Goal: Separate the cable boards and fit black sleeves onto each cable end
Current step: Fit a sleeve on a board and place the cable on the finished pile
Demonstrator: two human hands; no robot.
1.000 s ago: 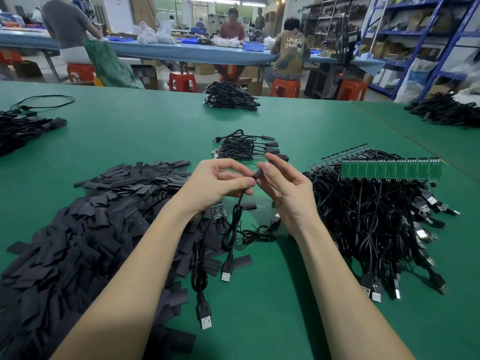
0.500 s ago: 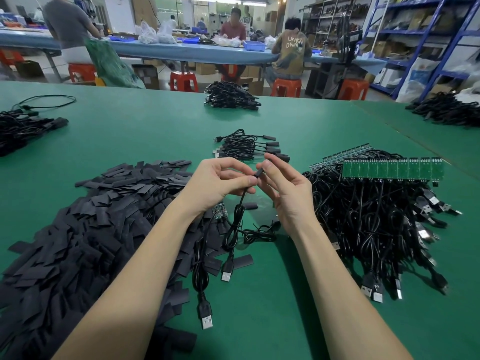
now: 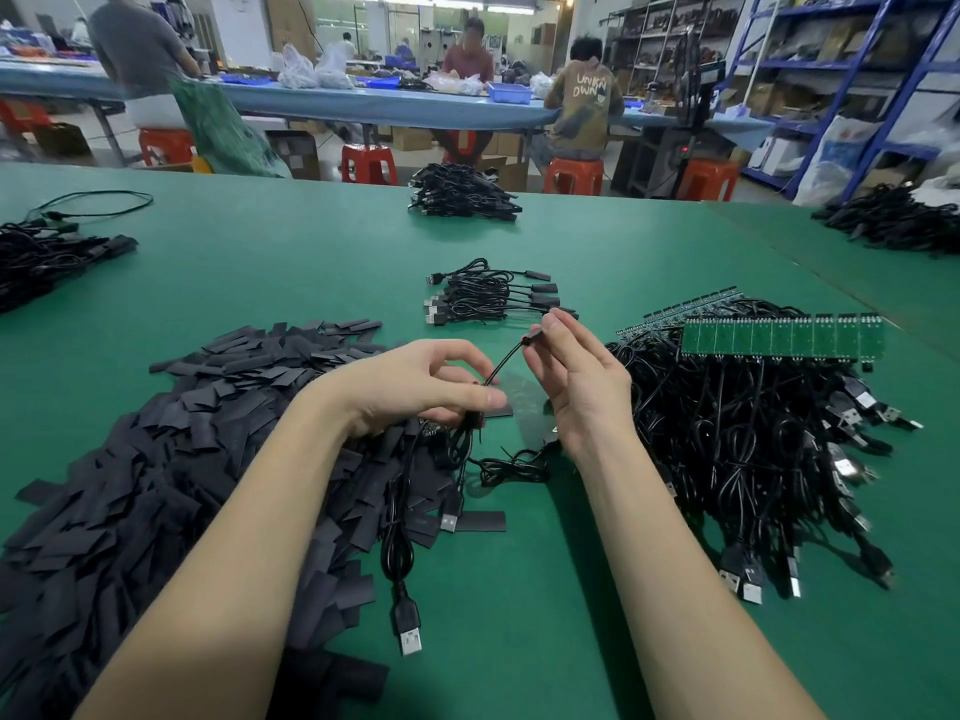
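1. Head view: the right hand (image 3: 576, 381) pinches the sleeved end (image 3: 534, 336) of a black cable (image 3: 501, 365) above the green table (image 3: 311, 272).
2. The left hand (image 3: 415, 392) pinches that cable lower down, beside the heap of black sleeves (image 3: 156, 459).

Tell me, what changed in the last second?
The hands drew apart: the right hand kept the sleeved cable end up, while the left hand slid down the cable. Both still pinch it. The sleeve pile and board strip stayed put.
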